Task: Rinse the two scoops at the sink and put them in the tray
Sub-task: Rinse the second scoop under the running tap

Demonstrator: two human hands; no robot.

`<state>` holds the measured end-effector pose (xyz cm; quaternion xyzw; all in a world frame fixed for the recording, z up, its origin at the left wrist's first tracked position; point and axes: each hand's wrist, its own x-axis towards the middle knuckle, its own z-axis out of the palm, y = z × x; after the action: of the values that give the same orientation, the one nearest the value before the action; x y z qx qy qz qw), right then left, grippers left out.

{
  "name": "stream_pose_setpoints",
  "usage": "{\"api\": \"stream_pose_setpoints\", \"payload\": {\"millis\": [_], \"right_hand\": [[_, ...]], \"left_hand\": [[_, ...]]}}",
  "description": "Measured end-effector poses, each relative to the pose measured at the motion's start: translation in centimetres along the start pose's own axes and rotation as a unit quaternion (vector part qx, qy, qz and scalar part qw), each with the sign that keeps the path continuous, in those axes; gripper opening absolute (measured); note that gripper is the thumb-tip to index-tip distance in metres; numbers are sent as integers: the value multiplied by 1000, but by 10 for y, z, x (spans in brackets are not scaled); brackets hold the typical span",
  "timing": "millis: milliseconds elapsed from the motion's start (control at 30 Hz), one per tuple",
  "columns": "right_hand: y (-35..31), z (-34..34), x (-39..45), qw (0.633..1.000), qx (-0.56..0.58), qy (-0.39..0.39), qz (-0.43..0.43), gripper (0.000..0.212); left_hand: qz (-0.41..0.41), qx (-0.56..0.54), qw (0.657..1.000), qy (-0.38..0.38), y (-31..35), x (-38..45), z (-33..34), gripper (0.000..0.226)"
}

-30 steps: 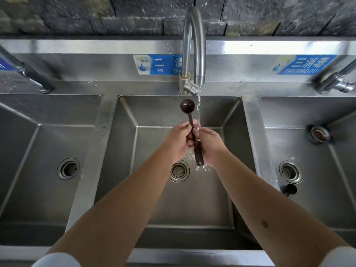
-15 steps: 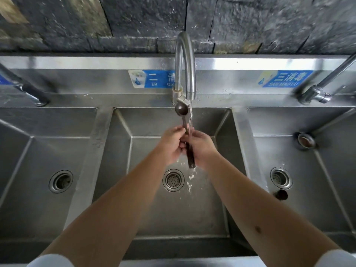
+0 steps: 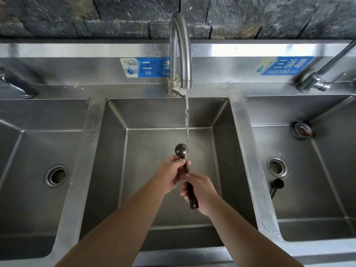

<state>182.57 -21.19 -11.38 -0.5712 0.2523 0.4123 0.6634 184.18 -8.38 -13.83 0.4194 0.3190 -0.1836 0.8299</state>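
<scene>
A dark brown scoop with a long flat handle is held over the middle basin, bowl end away from me. My left hand grips the handle just below the bowl. My right hand holds the handle lower down, and the handle's end sticks out past its fingers. Water runs from the curved faucet and strikes the scoop beside the bowl. A second dark scoop lies on the floor of the right basin, near its drain. No tray is in view.
Three steel basins stand side by side, with drains at the left and right. A round metal overflow fitting sits on the right basin's wall. Other faucets stand at the far left and far right. Dark stone wall behind.
Both hands have dropped with the scoop, away from the spout and deeper into the basin. The right hand has slid down the handle. My head has tilted, shifting the view.
</scene>
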Motion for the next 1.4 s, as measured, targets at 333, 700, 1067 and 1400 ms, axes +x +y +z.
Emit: {"api": "stream_pose_setpoints", "payload": {"millis": [333,700,1067,1400], "right_hand": [[19,-8,-3,999,5,26,27,21],[-61,16,25,997,56,-14,-51,21],[-130,51,28,978,112,-86,-152,21],[-50,25,22,995,-54,52,-73,28]], "left_hand": [[-39,26,999,9,-23,-8,-4,17],[25,45,999,-6,30,-2,17,25],[148,42,988,-5,104,5,39,27],[33,36,999,15,23,6,14,24]]}}
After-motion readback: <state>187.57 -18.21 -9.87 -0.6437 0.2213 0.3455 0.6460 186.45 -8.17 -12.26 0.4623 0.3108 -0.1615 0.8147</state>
